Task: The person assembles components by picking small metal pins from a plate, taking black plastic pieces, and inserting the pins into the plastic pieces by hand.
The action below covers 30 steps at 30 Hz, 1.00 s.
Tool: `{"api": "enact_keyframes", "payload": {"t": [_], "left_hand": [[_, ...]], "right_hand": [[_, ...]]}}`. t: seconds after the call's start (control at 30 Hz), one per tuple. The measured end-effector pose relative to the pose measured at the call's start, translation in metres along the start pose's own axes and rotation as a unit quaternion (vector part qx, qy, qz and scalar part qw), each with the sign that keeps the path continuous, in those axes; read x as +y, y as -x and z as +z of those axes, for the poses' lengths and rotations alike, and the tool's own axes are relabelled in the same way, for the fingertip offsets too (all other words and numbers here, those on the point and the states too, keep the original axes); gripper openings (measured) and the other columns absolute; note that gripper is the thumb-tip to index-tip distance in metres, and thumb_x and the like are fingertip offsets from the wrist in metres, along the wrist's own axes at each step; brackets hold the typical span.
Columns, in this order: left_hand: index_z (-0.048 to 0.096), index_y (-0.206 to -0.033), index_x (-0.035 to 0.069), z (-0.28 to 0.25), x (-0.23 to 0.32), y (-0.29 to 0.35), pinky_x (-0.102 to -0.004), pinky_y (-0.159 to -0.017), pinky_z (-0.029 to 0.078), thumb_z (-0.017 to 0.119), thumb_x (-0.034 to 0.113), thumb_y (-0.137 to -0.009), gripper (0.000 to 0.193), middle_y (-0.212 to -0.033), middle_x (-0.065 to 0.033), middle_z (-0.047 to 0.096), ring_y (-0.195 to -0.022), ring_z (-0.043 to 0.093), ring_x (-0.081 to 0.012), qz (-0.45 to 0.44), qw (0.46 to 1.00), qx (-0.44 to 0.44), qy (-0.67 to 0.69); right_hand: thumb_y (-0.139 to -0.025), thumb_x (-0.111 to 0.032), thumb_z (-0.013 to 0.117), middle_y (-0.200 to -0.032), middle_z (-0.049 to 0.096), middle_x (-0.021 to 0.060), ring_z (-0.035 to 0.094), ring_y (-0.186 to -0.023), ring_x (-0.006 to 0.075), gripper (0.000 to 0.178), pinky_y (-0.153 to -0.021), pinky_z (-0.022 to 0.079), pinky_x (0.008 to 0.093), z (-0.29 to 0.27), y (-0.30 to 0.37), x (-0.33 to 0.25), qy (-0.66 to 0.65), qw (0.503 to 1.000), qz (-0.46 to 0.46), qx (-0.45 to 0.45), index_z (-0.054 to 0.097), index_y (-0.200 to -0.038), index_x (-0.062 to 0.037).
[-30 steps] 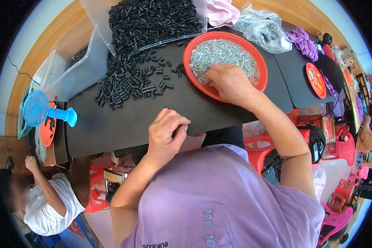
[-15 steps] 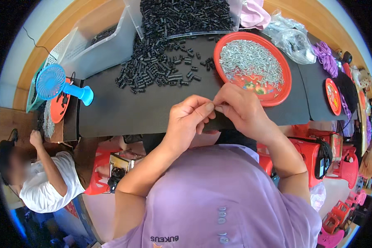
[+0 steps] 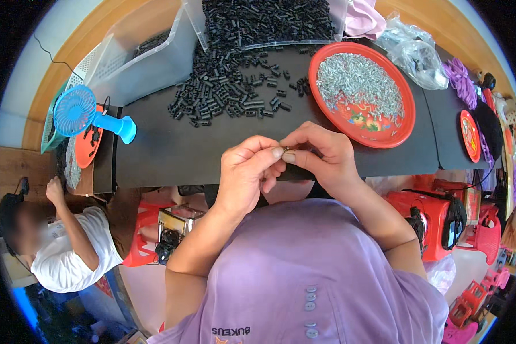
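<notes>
My left hand (image 3: pixel 245 171) and my right hand (image 3: pixel 325 156) meet over the table's near edge, fingertips almost touching. Thumbs and forefingers of both pinch a small dark part (image 3: pixel 285 149) between them, mostly covered by the fingers. Its exact kind is too small to make out. Beyond my hands, a loose heap of small black plastic pieces (image 3: pixel 215 94) spreads over the dark table. To the right of that heap lies a round red tray (image 3: pixel 404 129) with many small silvery metal pieces (image 3: pixel 355 80) on it.
A clear bin (image 3: pixel 269 43) full of black pieces stands at the back, with another clear bin (image 3: pixel 137 77) left of it. A blue fan (image 3: pixel 75 110) stands at left, near a person in white (image 3: pixel 71 252). Clear plastic bags (image 3: pixel 415 57) lie back right.
The view has shifted, so the table's things sit further right. My hands have moved slightly left, and my right thumb and a bit of the dark part now show between the fingertips.
</notes>
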<state>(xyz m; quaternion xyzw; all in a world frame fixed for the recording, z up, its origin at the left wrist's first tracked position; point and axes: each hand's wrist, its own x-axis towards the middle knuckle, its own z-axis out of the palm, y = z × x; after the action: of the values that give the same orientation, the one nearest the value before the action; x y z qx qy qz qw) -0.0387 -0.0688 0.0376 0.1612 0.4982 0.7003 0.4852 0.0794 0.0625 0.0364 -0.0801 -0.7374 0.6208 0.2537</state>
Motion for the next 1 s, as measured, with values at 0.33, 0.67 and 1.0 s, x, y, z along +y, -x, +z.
{"api": "enact_keyframes", "payload": {"t": [0.33,0.67,1.0], "left_hand": [[0.064,-0.085,0.004,-0.001,0.025,-0.044,-0.0340,-0.060,0.044,0.068,0.000,-0.078,0.009,-0.075,-0.0065,0.054,-0.070,0.053,-0.0224,0.479,0.662,0.021,-0.576],[0.064,-0.081,0.002,0.010,0.033,-0.102,-0.0394,-0.072,0.043,0.064,0.005,-0.069,0.012,-0.091,-0.0100,0.053,-0.092,0.049,-0.0283,0.438,0.457,-0.109,-0.767],[0.065,-0.097,-0.001,0.012,0.027,-0.050,-0.0204,-0.052,0.042,0.066,0.006,-0.088,0.012,-0.083,-0.0058,0.066,-0.064,0.054,-0.0080,0.083,0.982,-0.080,-0.147]], "right_hand": [[-0.085,-0.002,0.065,-0.081,0.063,0.0059,0.061,-0.075,0.0122,0.012,-0.067,0.048,0.0259,-0.011,0.010,0.010,0.097,0.989,-0.016,0.107,0.065,-0.096,0.0007],[-0.087,-0.003,0.064,-0.078,0.062,0.0005,0.056,-0.072,0.0060,0.010,-0.066,0.046,0.0216,-0.014,0.015,0.019,0.054,0.992,-0.016,0.116,0.064,-0.096,0.0012],[-0.087,-0.004,0.064,-0.076,0.062,0.0042,0.056,-0.071,0.0075,0.011,-0.064,0.045,0.0239,-0.015,0.016,0.015,-0.020,0.989,0.044,0.140,0.065,-0.097,0.0011]]}}
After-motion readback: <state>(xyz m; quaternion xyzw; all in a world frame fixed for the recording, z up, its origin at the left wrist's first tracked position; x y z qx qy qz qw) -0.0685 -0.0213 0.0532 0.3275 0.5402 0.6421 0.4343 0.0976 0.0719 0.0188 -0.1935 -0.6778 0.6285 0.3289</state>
